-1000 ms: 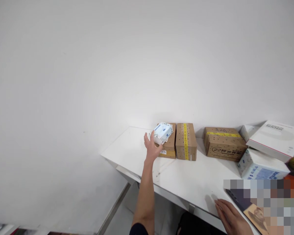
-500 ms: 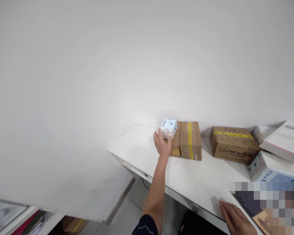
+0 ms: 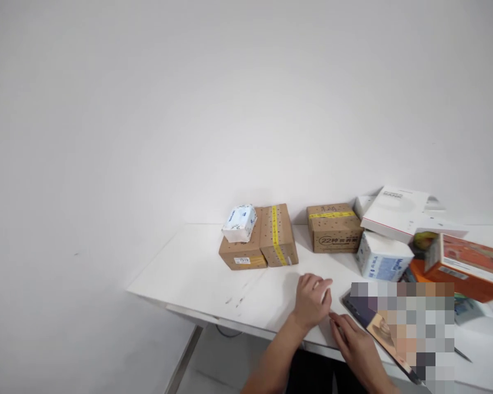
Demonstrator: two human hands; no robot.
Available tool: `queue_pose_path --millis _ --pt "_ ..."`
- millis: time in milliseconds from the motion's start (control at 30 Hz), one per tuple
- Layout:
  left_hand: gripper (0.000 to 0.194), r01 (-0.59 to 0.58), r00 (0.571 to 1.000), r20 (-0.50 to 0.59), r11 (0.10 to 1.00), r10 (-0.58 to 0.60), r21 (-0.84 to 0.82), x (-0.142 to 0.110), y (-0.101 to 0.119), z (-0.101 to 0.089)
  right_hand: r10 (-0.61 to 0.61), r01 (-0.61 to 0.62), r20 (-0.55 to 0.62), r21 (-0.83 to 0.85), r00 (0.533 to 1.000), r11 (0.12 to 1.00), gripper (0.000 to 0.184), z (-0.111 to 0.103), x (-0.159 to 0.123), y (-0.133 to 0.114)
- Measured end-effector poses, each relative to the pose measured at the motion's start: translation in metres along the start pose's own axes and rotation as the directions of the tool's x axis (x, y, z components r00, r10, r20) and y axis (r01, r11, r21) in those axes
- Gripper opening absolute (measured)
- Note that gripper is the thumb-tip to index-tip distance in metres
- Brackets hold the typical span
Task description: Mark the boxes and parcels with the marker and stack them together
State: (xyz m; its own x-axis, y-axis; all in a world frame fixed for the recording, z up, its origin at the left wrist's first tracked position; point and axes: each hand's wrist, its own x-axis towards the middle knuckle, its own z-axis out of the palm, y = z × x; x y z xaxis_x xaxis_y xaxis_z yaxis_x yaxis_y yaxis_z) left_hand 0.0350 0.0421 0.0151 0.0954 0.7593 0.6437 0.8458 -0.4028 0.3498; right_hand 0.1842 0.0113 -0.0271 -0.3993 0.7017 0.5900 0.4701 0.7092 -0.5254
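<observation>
My left hand (image 3: 313, 300) is over the front of the white table (image 3: 189, 268), its fingers loosely bent and a gap between thumb and fingers; nothing shows in it. Just beside it, at the table's front edge, my right hand (image 3: 355, 342) has its fingers stretched forward, also with nothing visible in them. A white-and-blue tissue pack (image 3: 240, 223) lies on the left one of two adjoining cardboard boxes (image 3: 243, 258). The other box (image 3: 278, 235) carries yellow tape. Right of my right hand lies a dark, flat printed item (image 3: 361, 309), partly blurred out.
Against the wall stands another cardboard box (image 3: 336, 232). Right of it are a white flat box (image 3: 394, 210), a second tissue pack (image 3: 384, 260) and an orange box (image 3: 468, 265), heaped close together. A thin dark pointed object (image 3: 463, 355) lies at the far right.
My left hand has let go of the tissue pack, leaving it on the cardboard box, and has come back toward my right hand. The view has swung to the right.
</observation>
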Motion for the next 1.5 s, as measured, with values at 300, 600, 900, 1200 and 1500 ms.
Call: queue_pose_path --millis 300,600,900,1200,1500 --pt "0.068 0.400 0.903 0.182 0.916 -0.390 -0.023 0.140 -0.024 0.010 -0.007 0.011 -0.115 0.032 0.993 0.999 0.017 0.003 0.000 0.002" --pt "0.057 0.480 0.873 0.145 0.874 -0.466 -0.076 0.133 -0.038 0.014 0.129 -0.120 -0.045 0.157 0.991 0.980 0.018 -0.002 0.002 0.000" --pt "0.058 0.522 0.853 0.085 0.841 -0.515 -0.144 0.109 -0.036 0.008 0.415 -0.391 -0.213 0.145 0.885 0.909 0.063 -0.030 0.110 0.022" --pt "0.064 0.517 0.855 0.072 0.832 -0.514 -0.199 0.097 -0.026 0.006 0.542 -0.473 -0.233 0.294 0.807 0.830 0.081 -0.022 0.173 0.042" --pt "0.066 0.407 0.899 -0.085 0.891 -0.430 -0.203 0.050 0.020 -0.032 0.569 -0.342 -0.217 0.614 0.793 0.711 0.067 -0.051 0.108 -0.011"
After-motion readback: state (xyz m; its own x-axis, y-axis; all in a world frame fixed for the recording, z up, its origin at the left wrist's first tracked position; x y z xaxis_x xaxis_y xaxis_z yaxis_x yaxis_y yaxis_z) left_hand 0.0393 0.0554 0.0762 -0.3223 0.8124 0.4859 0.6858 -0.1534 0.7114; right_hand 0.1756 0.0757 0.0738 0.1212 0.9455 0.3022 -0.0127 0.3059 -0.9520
